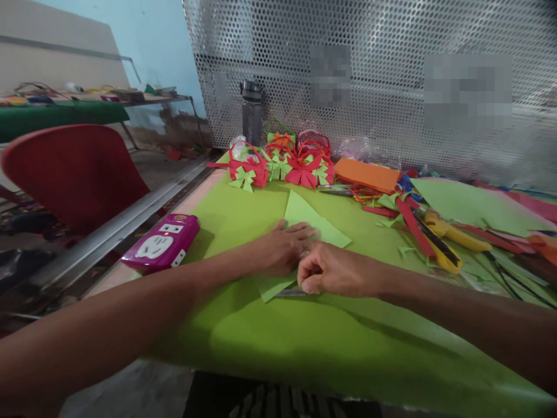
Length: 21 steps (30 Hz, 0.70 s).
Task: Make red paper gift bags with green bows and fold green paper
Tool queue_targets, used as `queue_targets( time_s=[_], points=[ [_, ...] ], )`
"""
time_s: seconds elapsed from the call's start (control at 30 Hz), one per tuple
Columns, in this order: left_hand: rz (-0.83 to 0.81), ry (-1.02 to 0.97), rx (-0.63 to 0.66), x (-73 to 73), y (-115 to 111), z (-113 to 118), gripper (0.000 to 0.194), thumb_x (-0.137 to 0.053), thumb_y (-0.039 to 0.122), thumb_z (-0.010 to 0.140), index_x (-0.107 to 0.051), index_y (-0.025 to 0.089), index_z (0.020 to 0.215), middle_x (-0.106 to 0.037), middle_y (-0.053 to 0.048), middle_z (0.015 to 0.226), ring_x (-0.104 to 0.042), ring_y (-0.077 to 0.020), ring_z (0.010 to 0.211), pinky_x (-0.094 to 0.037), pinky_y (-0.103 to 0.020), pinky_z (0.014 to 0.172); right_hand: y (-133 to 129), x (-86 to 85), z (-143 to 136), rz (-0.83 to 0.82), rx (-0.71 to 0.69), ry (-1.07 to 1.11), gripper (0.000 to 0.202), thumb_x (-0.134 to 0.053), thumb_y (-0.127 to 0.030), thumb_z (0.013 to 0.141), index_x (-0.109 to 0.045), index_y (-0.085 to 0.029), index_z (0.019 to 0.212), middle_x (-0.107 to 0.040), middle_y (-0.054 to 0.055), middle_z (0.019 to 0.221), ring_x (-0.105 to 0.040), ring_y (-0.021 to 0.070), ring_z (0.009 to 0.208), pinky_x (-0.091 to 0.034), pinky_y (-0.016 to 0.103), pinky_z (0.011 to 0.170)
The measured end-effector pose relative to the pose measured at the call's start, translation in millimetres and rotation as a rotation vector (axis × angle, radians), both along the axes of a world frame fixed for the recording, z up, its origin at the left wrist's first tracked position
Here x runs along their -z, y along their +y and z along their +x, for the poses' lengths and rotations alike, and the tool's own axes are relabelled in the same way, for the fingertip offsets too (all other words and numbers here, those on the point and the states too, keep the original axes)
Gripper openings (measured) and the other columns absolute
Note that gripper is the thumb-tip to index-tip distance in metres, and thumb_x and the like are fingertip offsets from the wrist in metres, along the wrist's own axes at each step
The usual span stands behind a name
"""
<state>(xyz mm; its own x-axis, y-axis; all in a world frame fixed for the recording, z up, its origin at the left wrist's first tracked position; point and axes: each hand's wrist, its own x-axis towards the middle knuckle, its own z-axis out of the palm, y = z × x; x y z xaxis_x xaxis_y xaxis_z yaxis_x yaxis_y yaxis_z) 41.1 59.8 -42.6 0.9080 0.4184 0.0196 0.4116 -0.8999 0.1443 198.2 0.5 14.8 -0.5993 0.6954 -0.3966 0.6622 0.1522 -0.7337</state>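
Observation:
A sheet of light green paper (315, 217) lies slantwise on the green tabletop, one corner pointing away from me and another sticking out below my hands. My left hand (285, 247) rests flat on it with the fingers stretched to the right. Close against those fingers, my right hand (337, 270) is curled into a fist over the paper. Whatever its fingers may grip is hidden. Below the fist shows a thin greyish strip (290, 293), partly covered, whose kind I cannot make out.
A magenta power strip (161, 244) sits left. Small red and green paper baskets with bows (302, 168) stand at the back, near a dark bottle (251, 113). Orange paper (368, 174), a yellow-handled tool (455, 231), a yellow-and-black cutter (439, 247) and scraps crowd the right.

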Motion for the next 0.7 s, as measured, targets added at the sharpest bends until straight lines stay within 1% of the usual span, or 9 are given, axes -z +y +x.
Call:
queue_targets(
  time_s=[0.1,0.2,0.3,0.4,0.47,0.57,0.63,0.67,0.7],
  points=[
    [-0.006,0.015,-0.013,-0.8,0,0,0.053,-0.043,0.028,0.090,-0.032,0.022,0.141,-0.025,-0.011,0.152,-0.016,-0.0315,0.140,-0.021,-0.064,0.103,-2,0.3,-5,0.002,-0.012,0.014,0.009,-0.052,-0.012,0.064,-0.059,-0.015,0.060,-0.046,-0.006,0.051,-0.034,0.0064,0.047,-0.026,0.021,0.044],
    [-0.020,0.043,-0.023,-2.4,1,1,0.053,-0.044,0.032,0.091,-0.032,0.022,0.141,-0.023,-0.010,0.152,-0.015,-0.0300,0.140,-0.018,-0.062,0.106,-7,-0.7,-13,0.005,-0.038,0.029,0.010,-0.052,-0.011,0.065,-0.061,-0.014,0.060,-0.048,-0.006,0.052,-0.034,0.0058,0.046,-0.026,0.020,0.044],
    [-0.009,0.054,-0.037,-2.8,-1,2,0.048,-0.039,0.028,0.093,-0.033,0.022,0.140,-0.024,-0.008,0.152,-0.016,-0.0296,0.140,-0.019,-0.064,0.105,-16,-0.6,-14,-0.024,-0.056,0.071,0.011,-0.052,-0.011,0.066,-0.062,-0.014,0.062,-0.048,-0.006,0.051,-0.035,0.0053,0.046,-0.026,0.019,0.043],
    [0.030,0.024,-0.064,-2.1,-4,2,0.044,-0.029,0.024,0.096,-0.036,0.021,0.139,-0.028,-0.009,0.151,-0.020,-0.0291,0.139,-0.023,-0.064,0.104,-24,0.8,-1,-0.050,-0.028,0.122,0.008,-0.054,-0.014,0.066,-0.062,-0.014,0.065,-0.047,-0.007,0.051,-0.035,0.0053,0.046,-0.025,0.019,0.041],
    [0.036,0.004,-0.083,-3.1,-5,2,0.044,-0.031,0.024,0.095,-0.037,0.021,0.139,-0.028,-0.010,0.150,-0.024,-0.0289,0.138,-0.026,-0.062,0.104,-25,0.5,16,-0.002,0.053,0.132,0.007,-0.056,-0.017,0.067,-0.063,-0.014,0.066,-0.049,-0.006,0.053,-0.037,0.0056,0.047,-0.027,0.018,0.042],
    [0.019,-0.040,-0.161,-9.0,-8,1,0.048,-0.043,0.027,0.091,-0.039,0.020,0.138,-0.036,-0.011,0.147,-0.032,-0.0285,0.134,-0.028,-0.055,0.106,-14,-1.1,52,0.197,0.296,0.083,0.012,-0.054,-0.022,0.073,-0.062,-0.014,0.070,-0.052,-0.004,0.057,-0.040,0.0066,0.048,-0.031,0.019,0.044],
    [0.039,-0.089,-0.265,-15.3,-9,2,0.048,-0.049,0.031,0.089,-0.044,0.016,0.134,-0.047,-0.013,0.138,-0.042,-0.0278,0.127,-0.032,-0.049,0.105,1,0.7,76,0.368,0.470,0.014,0.016,-0.050,-0.026,0.079,-0.061,-0.014,0.077,-0.053,-0.003,0.060,-0.043,0.0075,0.047,-0.035,0.019,0.045],
    [0.055,-0.107,-0.333,-18.7,-10,2,0.049,-0.051,0.034,0.088,-0.047,0.014,0.132,-0.052,-0.014,0.133,-0.046,-0.0281,0.123,-0.035,-0.046,0.104,10,3.3,87,0.454,0.539,-0.034,0.016,-0.048,-0.025,0.081,-0.059,-0.014,0.079,-0.054,-0.002,0.061,-0.045,0.0080,0.047,-0.036,0.020,0.045],
    [0.066,-0.111,-0.405,-22.0,-11,3,0.052,-0.053,0.039,0.086,-0.049,0.012,0.130,-0.055,-0.016,0.129,-0.049,-0.0291,0.120,-0.037,-0.045,0.102,19,6.9,97,0.516,0.570,-0.131,0.015,-0.044,-0.022,0.082,-0.057,-0.014,0.081,-0.055,-0.002,0.062,-0.048,0.0086,0.048,-0.038,0.020,0.046]
  ],
)
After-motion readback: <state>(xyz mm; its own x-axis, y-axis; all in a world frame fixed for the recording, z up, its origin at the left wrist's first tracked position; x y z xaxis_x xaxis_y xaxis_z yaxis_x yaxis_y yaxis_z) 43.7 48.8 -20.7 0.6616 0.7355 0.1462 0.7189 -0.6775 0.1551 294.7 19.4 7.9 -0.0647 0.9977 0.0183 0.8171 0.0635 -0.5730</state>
